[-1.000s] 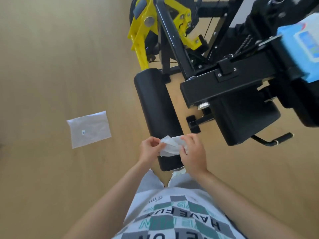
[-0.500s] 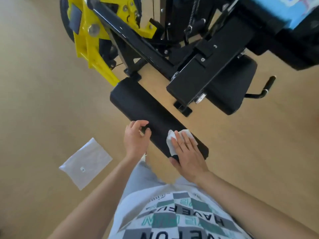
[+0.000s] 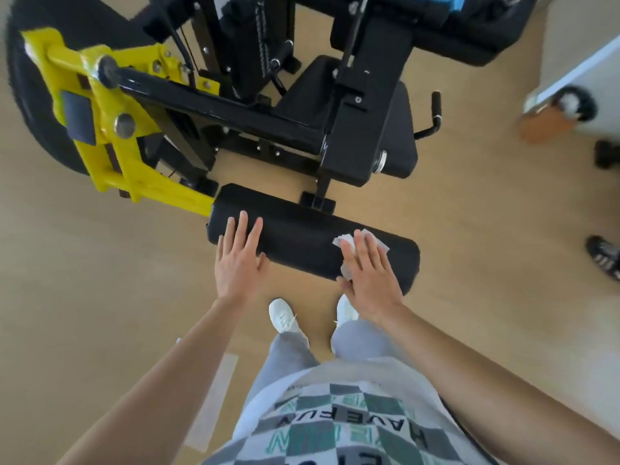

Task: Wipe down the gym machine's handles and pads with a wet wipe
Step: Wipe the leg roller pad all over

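Note:
A long black roller pad (image 3: pixel 302 236) of the gym machine lies crosswise in front of me, just above the wooden floor. My right hand (image 3: pixel 370 275) lies flat on the pad's right part and presses a white wet wipe (image 3: pixel 345 241) against it; the wipe's edges show past my fingers. My left hand (image 3: pixel 239 260) rests flat on the pad's left end, fingers spread, holding nothing. A black seat pad (image 3: pixel 401 129) and a black side handle (image 3: pixel 435 110) sit further back.
The machine's black frame (image 3: pixel 235 105) and yellow bracket (image 3: pixel 110 129) rise behind the pad. A clear plastic wrapper (image 3: pixel 214 397) lies on the floor at my left. White furniture on castors (image 3: pixel 570 105) and another person's shoe (image 3: pixel 604 258) are at the right.
The view has turned, so the pad now lies crosswise. My left hand went from curled beside the pad to flat on its left end. My right hand keeps the wipe pressed on the pad.

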`<state>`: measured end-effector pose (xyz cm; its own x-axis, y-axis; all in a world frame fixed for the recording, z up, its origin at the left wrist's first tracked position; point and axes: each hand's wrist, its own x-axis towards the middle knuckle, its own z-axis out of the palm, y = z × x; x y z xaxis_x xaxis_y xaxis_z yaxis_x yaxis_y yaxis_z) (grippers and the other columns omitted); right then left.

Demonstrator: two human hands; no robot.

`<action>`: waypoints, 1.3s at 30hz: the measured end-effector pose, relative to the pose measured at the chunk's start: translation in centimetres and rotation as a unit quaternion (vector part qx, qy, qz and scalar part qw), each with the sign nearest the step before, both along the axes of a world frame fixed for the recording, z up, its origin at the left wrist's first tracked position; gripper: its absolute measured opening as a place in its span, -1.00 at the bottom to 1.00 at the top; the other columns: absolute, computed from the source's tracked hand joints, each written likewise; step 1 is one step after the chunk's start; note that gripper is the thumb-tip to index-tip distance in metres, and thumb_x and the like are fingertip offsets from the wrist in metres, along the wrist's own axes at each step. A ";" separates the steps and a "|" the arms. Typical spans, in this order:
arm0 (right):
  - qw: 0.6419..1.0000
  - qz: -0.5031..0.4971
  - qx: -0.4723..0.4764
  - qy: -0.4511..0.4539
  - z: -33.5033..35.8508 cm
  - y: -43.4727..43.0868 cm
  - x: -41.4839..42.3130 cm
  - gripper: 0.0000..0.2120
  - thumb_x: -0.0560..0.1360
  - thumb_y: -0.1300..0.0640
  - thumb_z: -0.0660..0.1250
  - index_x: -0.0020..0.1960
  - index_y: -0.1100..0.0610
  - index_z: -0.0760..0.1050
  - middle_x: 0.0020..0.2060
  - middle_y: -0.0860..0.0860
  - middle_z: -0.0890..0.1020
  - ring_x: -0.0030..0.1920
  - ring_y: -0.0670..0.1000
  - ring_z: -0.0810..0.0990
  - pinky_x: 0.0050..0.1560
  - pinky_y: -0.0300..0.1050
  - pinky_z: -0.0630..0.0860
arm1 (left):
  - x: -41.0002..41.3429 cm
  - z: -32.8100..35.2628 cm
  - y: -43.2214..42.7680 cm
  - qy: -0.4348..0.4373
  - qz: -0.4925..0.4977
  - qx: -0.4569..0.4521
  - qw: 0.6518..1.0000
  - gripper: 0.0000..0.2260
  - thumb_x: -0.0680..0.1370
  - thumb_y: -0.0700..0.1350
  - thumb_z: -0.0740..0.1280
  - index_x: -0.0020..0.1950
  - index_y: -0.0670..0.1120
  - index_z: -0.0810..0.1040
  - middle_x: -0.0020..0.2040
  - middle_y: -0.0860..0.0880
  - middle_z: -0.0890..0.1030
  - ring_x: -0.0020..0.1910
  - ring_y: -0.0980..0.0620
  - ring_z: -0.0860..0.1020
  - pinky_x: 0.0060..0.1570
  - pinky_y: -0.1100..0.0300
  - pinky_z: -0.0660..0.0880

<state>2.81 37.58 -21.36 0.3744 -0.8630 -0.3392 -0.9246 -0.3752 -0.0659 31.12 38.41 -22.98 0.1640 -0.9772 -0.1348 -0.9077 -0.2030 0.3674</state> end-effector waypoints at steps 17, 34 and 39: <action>0.988 -0.138 -0.055 -0.030 -0.3 2.6 -4.5 -0.13 0.47 0.34 0.33 0.65 0.06 -0.03 0.61 0.05 0.10 0.61 0.17 0.08 0.61 0.11 0.05 | 0.2 1.6 1.4 -0.034 -0.036 0.079 0.996 -0.30 0.55 -0.13 0.33 0.67 0.00 0.16 0.69 -0.05 0.04 0.66 -0.13 0.01 0.44 -0.08 0.40; 0.972 -0.204 -0.073 -0.085 0.1 -2.2 15.3 -0.45 0.71 -0.04 0.13 0.63 -0.01 0.04 0.58 0.06 0.27 0.63 0.13 0.07 0.62 0.18 0.02 | 12.7 1.0 -7.3 0.003 -0.286 -0.025 0.958 -0.43 0.49 -0.10 0.45 0.51 0.01 0.46 0.58 -0.07 0.35 0.57 -0.12 0.29 0.47 -0.17 0.34; 0.953 -0.291 -0.064 -0.045 0.4 -0.8 13.6 -0.37 0.70 -0.02 0.13 0.64 -0.04 -0.13 0.64 0.05 0.11 0.65 0.11 -0.05 0.62 0.25 -0.06 | 13.5 1.1 -6.8 0.027 -0.302 0.003 0.953 -0.35 0.51 -0.15 0.44 0.59 0.01 0.35 0.64 -0.07 0.24 0.63 -0.11 0.18 0.45 -0.15 0.38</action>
